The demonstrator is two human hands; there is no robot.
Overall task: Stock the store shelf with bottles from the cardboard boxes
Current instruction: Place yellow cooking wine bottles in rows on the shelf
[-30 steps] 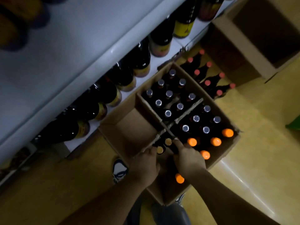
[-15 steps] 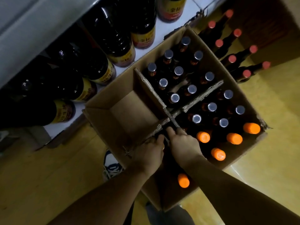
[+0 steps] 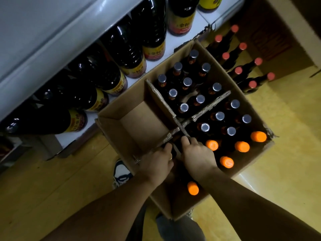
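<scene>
Head view: two hands reach into a divided cardboard box beside a store shelf.

The left hand (image 3: 156, 164) and right hand (image 3: 198, 157) sit side by side, nearly touching, at the crossing of the cardboard divider (image 3: 211, 106). Their fingers curl down into the near-left compartment, but what they clamp on is lost in the dark. The cardboard box (image 3: 111, 129) stands on the yellow floor (image 3: 286, 136) against the white shelf (image 3: 182, 42). Upright silver-capped bottles (image 3: 187, 81) fill its far-right compartment. More stand in the near-right one with orange-capped bottles (image 3: 242, 146), and one orange cap (image 3: 192, 188) shows below the wrists. Large dark bottles (image 3: 128, 54) line the shelf. Red-capped bottles (image 3: 238, 70) stand on the floor just beyond the box, and a shoe (image 3: 121, 171) shows beside it.
</scene>
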